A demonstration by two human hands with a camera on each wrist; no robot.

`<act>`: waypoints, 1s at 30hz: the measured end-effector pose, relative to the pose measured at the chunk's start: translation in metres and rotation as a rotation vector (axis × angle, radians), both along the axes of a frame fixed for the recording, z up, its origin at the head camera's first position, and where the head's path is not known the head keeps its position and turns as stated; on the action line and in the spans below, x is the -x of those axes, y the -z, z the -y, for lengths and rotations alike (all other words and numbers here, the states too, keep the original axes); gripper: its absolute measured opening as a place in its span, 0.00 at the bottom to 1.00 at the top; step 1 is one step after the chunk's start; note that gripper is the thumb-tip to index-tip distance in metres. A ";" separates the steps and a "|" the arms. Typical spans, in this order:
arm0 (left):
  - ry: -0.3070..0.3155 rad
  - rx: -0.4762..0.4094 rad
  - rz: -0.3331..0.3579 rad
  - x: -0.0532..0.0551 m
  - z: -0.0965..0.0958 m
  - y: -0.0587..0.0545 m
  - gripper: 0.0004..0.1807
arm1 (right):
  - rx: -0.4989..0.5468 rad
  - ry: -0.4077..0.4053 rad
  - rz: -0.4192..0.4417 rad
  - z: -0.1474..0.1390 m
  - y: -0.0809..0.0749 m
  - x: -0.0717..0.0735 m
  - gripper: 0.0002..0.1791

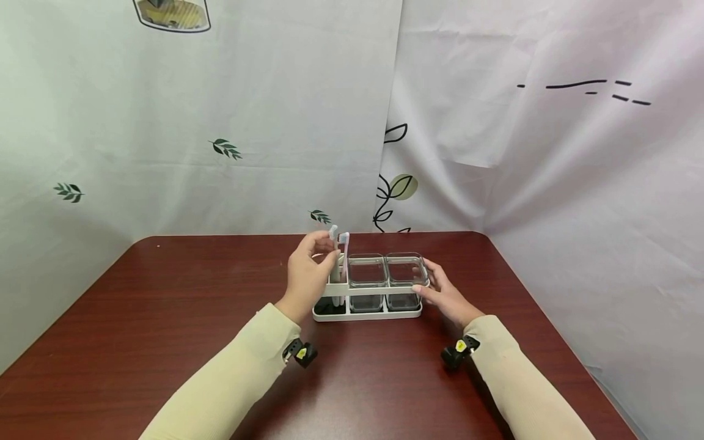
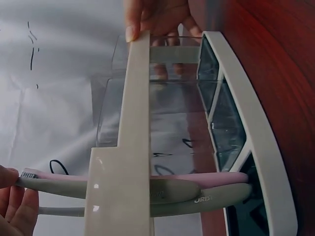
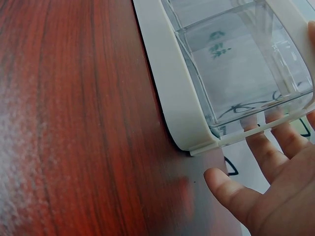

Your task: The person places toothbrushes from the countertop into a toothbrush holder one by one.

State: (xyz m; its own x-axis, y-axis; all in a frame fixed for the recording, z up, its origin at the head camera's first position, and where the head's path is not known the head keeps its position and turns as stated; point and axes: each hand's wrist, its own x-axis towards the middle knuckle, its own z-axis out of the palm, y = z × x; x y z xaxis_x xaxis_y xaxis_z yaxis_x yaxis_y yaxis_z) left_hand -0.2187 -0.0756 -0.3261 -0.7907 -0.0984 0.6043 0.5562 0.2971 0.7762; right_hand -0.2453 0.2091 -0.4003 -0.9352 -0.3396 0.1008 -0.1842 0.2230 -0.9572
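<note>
A white toothbrush holder (image 1: 379,316) stands on the table with two clear square cups (image 1: 367,269) in its middle and right slots. At its left end, my left hand (image 1: 307,272) pinches a grey-green toothbrush (image 2: 59,187) near the head between thumb and fingers. That brush's handle end sits higher than the two beside it. A pink toothbrush (image 2: 221,179) and a second grey-green toothbrush (image 2: 224,196) stand in the same slot, handles down on the dark base. My right hand (image 1: 444,294) grips the holder's right end, thumb on the front rail, fingers behind the end cup.
The dark red wooden table (image 1: 165,324) extends around the holder on all sides. Behind it and to the right hangs a white patterned cloth (image 1: 275,122). Each wrist carries a small black camera (image 1: 299,352).
</note>
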 end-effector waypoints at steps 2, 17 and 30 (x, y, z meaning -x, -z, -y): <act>0.007 0.008 -0.008 -0.001 -0.001 0.001 0.17 | -0.002 0.001 0.000 0.000 0.000 0.000 0.38; 0.003 0.126 0.020 -0.004 -0.004 0.015 0.17 | 0.000 0.004 0.003 0.000 -0.001 0.000 0.38; 0.010 0.145 0.049 -0.004 -0.004 0.020 0.16 | -0.005 0.007 0.006 0.001 -0.001 -0.001 0.38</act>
